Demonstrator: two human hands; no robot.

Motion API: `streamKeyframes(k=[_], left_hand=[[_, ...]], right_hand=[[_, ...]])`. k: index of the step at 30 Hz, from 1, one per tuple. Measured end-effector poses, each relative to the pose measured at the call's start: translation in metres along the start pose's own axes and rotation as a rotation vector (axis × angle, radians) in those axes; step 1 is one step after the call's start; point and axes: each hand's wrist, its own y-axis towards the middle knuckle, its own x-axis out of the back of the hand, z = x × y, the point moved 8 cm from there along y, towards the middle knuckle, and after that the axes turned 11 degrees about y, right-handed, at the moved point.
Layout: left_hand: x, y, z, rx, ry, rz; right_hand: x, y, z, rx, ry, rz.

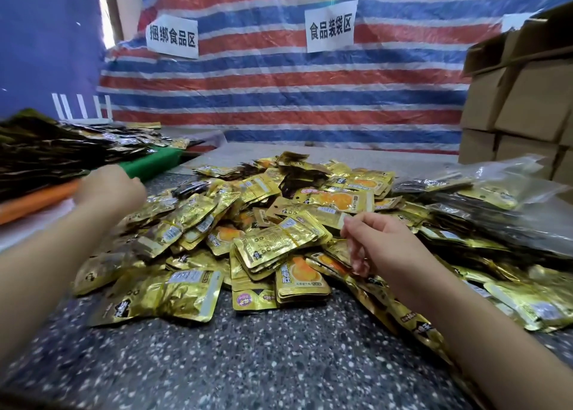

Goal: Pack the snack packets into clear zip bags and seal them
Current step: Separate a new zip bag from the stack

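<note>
Loads of gold snack packets (279, 239) heaped on the speckled table (248, 363), both hands over the pile.

Right hand (381, 242) hovers at the heap's right side, fingers loosely curled, holding nothing; a banded bundle (276, 243) lies just left of its fingertips, long axis running left-right. Left hand (108, 189) is further off at the heap's left edge, blurred, can't tell its fingers. Clear zip bags (496, 198) sit past the heap's right.

Left paper sign (172, 36): 捆绑食品区. Middle paper sign (330, 29): 食品装袋区. Both on striped tarp (279, 99).
</note>
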Motion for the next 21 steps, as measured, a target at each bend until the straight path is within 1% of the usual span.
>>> streamKeyframes(k=[4, 6, 10, 14, 15, 18, 21], left_hand=[[-0.035, 0.003, 0.033, -0.036, 0.071, 0.272], [-0.044, 0.001, 0.039, -0.037, 0.131, 0.324], [-0.043, -0.004, 0.041, -0.070, 0.236, 0.304], [-0.050, -0.003, 0.035, -0.222, 0.366, 0.242], [-0.050, -0.003, 0.035, -0.230, 0.367, 0.235], [-0.051, -0.003, 0.042, -0.147, 0.297, 0.204], [-0.045, -0.006, 0.053, 0.040, 0.162, 0.109]], right_hand=[[0.000, 0.003, -0.001, 0.001, -0.003, -0.009], [0.000, 0.004, -0.001, 0.002, -0.007, -0.014], [0.000, 0.004, -0.003, 0.004, -0.016, -0.017], [-0.002, 0.004, -0.004, -0.001, -0.024, -0.009], [-0.002, 0.004, -0.004, -0.002, -0.024, -0.010], [-0.001, 0.004, -0.004, -0.007, -0.020, -0.018], [-0.001, 0.003, -0.003, -0.014, -0.023, -0.018]])
